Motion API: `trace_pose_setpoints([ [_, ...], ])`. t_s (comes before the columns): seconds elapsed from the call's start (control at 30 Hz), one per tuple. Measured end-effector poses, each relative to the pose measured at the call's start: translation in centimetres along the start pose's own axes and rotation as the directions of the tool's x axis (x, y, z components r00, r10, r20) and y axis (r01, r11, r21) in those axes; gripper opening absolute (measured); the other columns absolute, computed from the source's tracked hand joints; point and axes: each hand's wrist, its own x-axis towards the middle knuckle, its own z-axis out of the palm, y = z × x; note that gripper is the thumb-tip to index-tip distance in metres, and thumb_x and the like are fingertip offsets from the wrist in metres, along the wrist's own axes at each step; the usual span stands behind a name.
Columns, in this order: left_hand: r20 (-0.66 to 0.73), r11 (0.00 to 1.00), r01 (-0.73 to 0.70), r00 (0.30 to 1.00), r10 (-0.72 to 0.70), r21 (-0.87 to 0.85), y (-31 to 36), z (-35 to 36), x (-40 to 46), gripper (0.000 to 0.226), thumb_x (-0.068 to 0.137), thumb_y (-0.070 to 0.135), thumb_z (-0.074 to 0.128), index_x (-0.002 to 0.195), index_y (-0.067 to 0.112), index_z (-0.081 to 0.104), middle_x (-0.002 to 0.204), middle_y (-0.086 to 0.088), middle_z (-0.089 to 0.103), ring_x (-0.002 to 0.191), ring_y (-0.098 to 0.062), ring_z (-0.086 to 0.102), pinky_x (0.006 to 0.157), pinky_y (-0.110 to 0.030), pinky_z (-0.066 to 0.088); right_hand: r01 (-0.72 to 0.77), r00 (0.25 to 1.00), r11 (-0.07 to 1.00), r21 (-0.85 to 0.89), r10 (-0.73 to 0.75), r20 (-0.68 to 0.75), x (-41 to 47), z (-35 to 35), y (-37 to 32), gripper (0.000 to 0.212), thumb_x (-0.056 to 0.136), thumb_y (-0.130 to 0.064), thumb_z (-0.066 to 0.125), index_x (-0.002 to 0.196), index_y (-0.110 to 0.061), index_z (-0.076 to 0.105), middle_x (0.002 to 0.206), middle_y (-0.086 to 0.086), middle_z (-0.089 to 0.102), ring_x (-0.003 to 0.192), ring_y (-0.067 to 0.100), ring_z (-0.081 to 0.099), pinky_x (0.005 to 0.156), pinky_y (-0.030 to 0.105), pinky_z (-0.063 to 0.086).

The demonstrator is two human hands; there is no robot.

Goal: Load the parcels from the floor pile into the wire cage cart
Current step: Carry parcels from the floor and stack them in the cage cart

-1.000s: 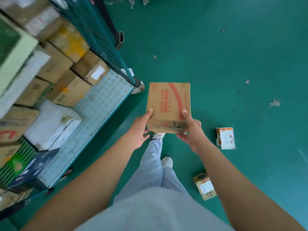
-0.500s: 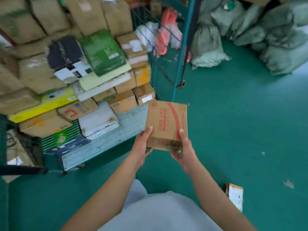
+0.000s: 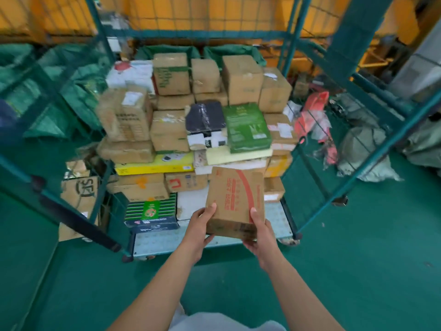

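Both hands gripped one parcel (image 3: 235,201): the left hand (image 3: 199,226) with thumb curled over its near left edge, the right hand (image 3: 259,235) with thumb up its right side, remaining fingers hidden beneath. The parcel hung just above the bare front strip of the cart (image 3: 278,218) floor. Beyond the fingertips rose the stack (image 3: 191,130) of loaded boxes. The carrying step looked nearly done; placing seemed next, calling for a short reach forward and setting it down on the free strip or atop the stack.
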Motion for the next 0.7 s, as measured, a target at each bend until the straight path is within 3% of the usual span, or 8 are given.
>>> trace_pose_setpoints([
  [0.23,-0.029,0.996,-0.067,0.997,0.065,-0.064,6.5,-9.2,4.4,0.054,0.084,0.061,0.074,0.124,0.026,0.063,0.118,0.0,0.075,0.113,-0.02,0.067,0.096,-0.04,0.054,0.041,0.999,0.999,-0.03,-0.04,0.036,3.1,12.4,-1.6,0.052,0.094,-0.058,0.063,0.132,-0.025,0.052,0.118,0.002,0.067,0.11,0.024,0.065,0.094,0.044,0.058],
  [0.3,-0.036,0.992,-0.088,0.996,0.085,-0.085,7.8,-11.4,5.5,0.051,0.086,0.056,0.073,0.124,0.024,0.063,0.114,-0.001,0.076,0.109,-0.021,0.07,0.087,-0.036,0.056,0.043,0.998,0.998,-0.034,-0.041,0.039,3.7,15.1,-1.7,0.053,0.093,-0.058,0.064,0.132,-0.024,0.053,0.117,0.003,0.068,0.109,0.024,0.066,0.095,0.045,0.059],
  [0.37,-0.06,0.991,-0.091,0.995,0.086,-0.102,9.0,-13.4,6.5,0.059,0.082,0.06,0.075,0.127,0.024,0.061,0.116,-0.002,0.076,0.109,-0.021,0.07,0.085,-0.036,0.058,0.049,0.998,0.997,-0.053,-0.047,0.038,4.5,17.7,-2.1,0.058,0.091,-0.06,0.066,0.134,-0.024,0.053,0.118,0.003,0.069,0.109,0.024,0.067,0.097,0.047,0.058],
  [0.5,-0.075,0.987,-0.097,0.993,0.087,-0.129,10.5,-15.6,8.1,0.075,0.069,0.067,0.078,0.127,0.024,0.06,0.117,-0.003,0.075,0.11,-0.022,0.07,0.099,-0.047,0.057,0.074,0.996,0.993,-0.095,-0.07,0.047,5.9,20.9,-2.8,0.063,0.088,-0.061,0.068,0.138,-0.025,0.052,0.116,0.002,0.071,0.108,0.023,0.068,0.098,0.048,0.057],
  [0.7,-0.115,0.976,-0.104,0.99,0.083,-0.193,13.0,-17.2,10.9,0.085,0.063,0.068,0.077,0.135,0.028,0.055,0.126,-0.002,0.069,0.117,-0.021,0.064,0.105,-0.048,0.052,0.09,0.995,0.982,-0.168,-0.082,0.051,9.6,24.3,-4.2,0.073,0.079,-0.069,0.072,0.138,-0.03,0.053,0.121,0.003,0.071,0.109,0.023,0.07,0.09,0.043,0.062],
])
